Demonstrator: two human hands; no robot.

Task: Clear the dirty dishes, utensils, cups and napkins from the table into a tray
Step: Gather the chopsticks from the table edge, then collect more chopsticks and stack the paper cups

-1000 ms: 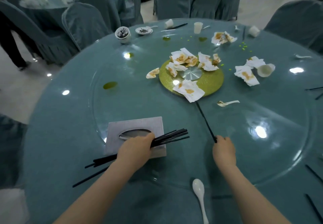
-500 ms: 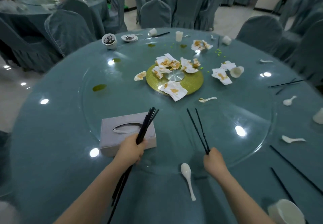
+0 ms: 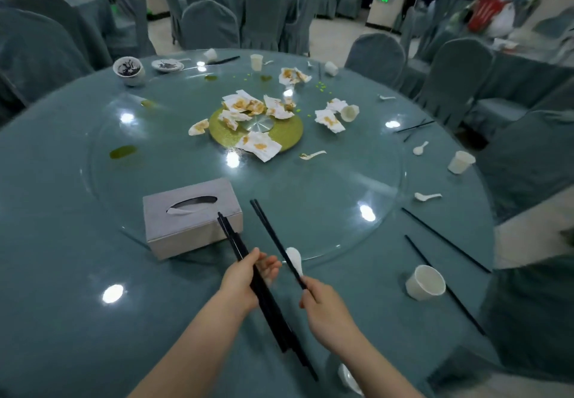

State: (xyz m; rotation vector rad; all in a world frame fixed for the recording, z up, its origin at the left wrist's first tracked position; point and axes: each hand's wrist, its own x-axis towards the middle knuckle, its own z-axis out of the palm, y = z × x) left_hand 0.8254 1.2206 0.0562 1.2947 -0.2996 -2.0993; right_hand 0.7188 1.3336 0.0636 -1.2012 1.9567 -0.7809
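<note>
Gripping a bundle of black chopsticks (image 3: 248, 276) in my left hand (image 3: 240, 286), and a pair of chopsticks (image 3: 273, 239) pinched at their near ends in my right hand (image 3: 323, 307).

Both fists are curled tight on their sticks, held above the table (image 3: 62, 273) just in front of the grey tissue box (image 3: 191, 216); my left fingers are partly loosened on the far side, I think to take in the pair. A white spoon (image 3: 294, 259) lies under the pair, at the rim of the glass turntable (image 3: 357, 180). No tray is in view. Stained napkins (image 3: 259, 146), paper cups (image 3: 425, 282), more spoons and loose chopsticks (image 3: 444, 239) are scattered across the table. As I judge it, the bundle is long and held near its middle, so opening my left hand too far could let sticks slide out; the pair, held only by its ends, could scissor apart and miss.
</note>
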